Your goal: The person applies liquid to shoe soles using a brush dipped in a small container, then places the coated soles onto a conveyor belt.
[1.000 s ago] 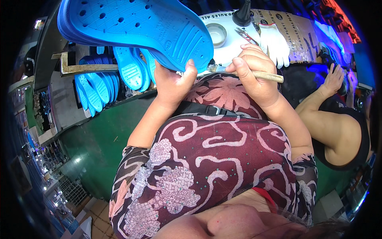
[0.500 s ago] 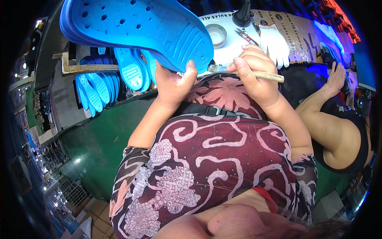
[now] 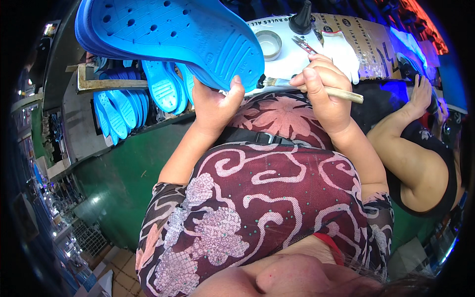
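My left hand [image 3: 216,101] grips the heel end of a stack of bright blue shoe insoles [image 3: 217,47], thumb on top and fingers underneath. The top insole has round holes at its wide end and ridges near the heel. In my right hand [image 3: 327,94], a flat paintbrush [image 3: 349,95] with a pale wooden handle is pinched between thumb and fingers. Its bristles point left, close to the heel edge beside a small dark patch; whether they touch cannot be told. How many insoles lie under the top one is hidden.
On the white tabletop beyond stand a small round bowl [image 3: 268,44], a black cone-tipped bottle [image 3: 301,21], red-handled snips [image 3: 304,44] and a white glove [image 3: 340,52]. More blue insoles [image 3: 121,111] stand in a rack at left. A co-worker's arm [image 3: 410,143] is at right.
My right hand has drawn the brush slightly to the right, away from the heel edge. The held insoles have shifted barely, a little to the left at the heel.
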`<state>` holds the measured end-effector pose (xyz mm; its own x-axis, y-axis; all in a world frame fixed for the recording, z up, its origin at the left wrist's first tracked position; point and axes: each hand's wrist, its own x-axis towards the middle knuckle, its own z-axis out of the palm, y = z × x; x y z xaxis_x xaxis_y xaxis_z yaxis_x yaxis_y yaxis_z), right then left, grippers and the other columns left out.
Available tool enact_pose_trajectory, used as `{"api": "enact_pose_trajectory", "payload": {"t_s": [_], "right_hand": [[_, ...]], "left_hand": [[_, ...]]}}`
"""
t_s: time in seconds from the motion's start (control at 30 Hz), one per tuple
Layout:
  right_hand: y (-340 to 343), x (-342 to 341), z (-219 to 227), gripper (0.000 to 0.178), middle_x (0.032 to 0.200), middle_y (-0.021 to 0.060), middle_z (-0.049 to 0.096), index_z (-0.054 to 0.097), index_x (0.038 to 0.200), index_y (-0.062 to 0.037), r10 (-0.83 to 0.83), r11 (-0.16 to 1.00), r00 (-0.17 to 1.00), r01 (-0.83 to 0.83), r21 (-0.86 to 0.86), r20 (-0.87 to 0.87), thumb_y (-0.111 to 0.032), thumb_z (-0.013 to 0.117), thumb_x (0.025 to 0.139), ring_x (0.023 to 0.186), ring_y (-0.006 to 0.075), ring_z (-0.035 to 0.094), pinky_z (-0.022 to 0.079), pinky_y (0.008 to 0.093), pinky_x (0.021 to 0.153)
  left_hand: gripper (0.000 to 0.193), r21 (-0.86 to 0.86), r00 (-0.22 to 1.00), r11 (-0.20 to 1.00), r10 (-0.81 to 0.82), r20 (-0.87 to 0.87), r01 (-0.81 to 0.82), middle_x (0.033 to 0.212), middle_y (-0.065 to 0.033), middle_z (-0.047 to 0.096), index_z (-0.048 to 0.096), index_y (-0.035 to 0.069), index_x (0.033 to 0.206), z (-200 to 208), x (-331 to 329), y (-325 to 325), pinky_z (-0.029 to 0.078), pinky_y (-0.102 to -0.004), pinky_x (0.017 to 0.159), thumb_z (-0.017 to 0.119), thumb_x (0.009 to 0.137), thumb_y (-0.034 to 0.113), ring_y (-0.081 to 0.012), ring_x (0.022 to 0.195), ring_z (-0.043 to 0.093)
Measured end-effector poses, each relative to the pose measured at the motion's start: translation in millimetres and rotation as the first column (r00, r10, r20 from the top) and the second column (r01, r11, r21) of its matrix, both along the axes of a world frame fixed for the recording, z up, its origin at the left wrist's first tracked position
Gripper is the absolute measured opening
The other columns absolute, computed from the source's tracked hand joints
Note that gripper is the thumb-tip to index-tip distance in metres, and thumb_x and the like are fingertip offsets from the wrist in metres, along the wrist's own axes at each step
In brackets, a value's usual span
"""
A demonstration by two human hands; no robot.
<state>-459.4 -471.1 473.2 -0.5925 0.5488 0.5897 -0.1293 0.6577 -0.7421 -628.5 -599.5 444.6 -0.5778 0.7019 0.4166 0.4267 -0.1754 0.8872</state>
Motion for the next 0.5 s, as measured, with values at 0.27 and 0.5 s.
{"api": "enact_pose_trajectory", "payload": {"t_s": [0.27, 0.5], "right_hand": [[0.7, 5.7, 1.0, 0.037, 0.061, 0.0068, 0.059, 0.06, 0.067, 0.0016, -0.048, 0.989, 0.999, 0.051, -0.137, 0.02, -0.018, 0.041, 0.091, 0.057, 0.0146, 0.052, 0.038, 0.0396, 0.092], [4.3, 2.3, -4.4, 0.026, 0.06, 0.0064, 0.06, 0.062, 0.065, 0.0, -0.006, 0.99, 1.0, 0.004, -0.14, -0.015, -0.009, 0.051, 0.086, 0.057, 0.0164, 0.053, 0.042, 0.0291, 0.065]], "left_hand": [[0.048, 0.068, 0.999, 0.997, -0.044, 0.006, 0.044, 0.098, -0.0164, 0.058, 0.038, -0.006, 0.113, 0.8, -2.2, 2.8, 0.047, -0.0313, 0.078, 0.061, 0.072, 0.005, -0.0199, 0.086, 0.059], [0.049, 0.017, 0.997, 1.0, -0.009, -0.075, 0.011, 0.097, -0.0161, 0.059, 0.039, -0.006, 0.113, -4.3, -4.2, 2.6, 0.047, -0.0307, 0.076, 0.062, 0.071, 0.004, -0.0202, 0.084, 0.06]]}}
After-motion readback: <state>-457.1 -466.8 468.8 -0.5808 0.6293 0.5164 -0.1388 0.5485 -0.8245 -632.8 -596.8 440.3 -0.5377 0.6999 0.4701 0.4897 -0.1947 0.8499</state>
